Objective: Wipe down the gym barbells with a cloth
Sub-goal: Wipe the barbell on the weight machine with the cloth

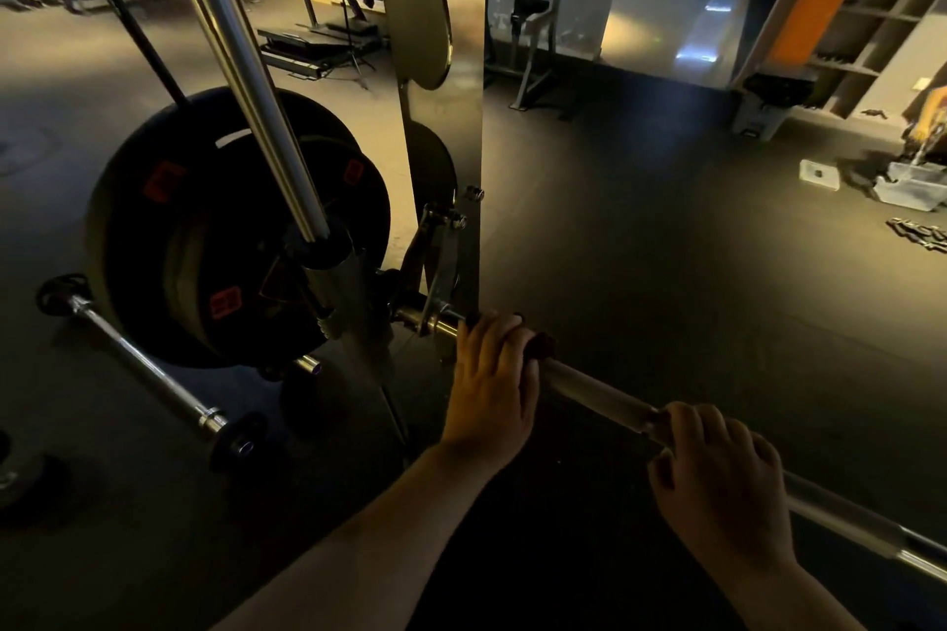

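A steel barbell (597, 390) runs from the machine's hook at centre down to the lower right edge. My left hand (492, 384) is wrapped over the bar close to the upright, pressing a dark cloth (544, 346) around it; a bit of cloth pokes out past my fingers. Further right, my right hand (717, 482) grips the same bar, with a dark scrap of cloth showing at its fingertips. Black weight plates (230, 241) with red labels are loaded on the bar's far side, left of the upright.
The machine's metal upright (446, 118) and slanted chrome guide rods (246, 67) stand right above my left hand. A second, small barbell (148, 374) lies on the dark rubber floor at left. Benches stand at the back; plastic containers (907, 187) and shelving sit at right.
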A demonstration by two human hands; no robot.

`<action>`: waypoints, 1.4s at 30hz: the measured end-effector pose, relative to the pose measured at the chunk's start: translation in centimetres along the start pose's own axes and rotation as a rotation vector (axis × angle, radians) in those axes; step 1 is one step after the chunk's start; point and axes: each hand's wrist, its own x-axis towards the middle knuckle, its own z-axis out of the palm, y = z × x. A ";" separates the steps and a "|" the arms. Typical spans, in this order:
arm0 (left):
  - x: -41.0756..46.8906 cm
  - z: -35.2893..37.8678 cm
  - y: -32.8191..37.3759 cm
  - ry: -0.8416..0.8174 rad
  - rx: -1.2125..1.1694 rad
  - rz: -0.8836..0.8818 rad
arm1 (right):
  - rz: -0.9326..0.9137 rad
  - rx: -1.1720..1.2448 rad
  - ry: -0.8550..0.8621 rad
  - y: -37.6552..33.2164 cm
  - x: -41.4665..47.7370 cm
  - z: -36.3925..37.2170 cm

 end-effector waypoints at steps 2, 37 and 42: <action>0.7 -1.1 -1.8 -0.029 0.089 0.132 | -0.010 -0.001 0.001 0.0 0.0 0.0; 1.5 -0.9 2.3 -0.040 0.051 -0.152 | -0.054 0.079 0.042 0.7 -0.1 0.5; -0.5 0.4 4.2 -0.094 0.083 0.029 | -0.058 0.085 0.037 1.0 -0.2 0.5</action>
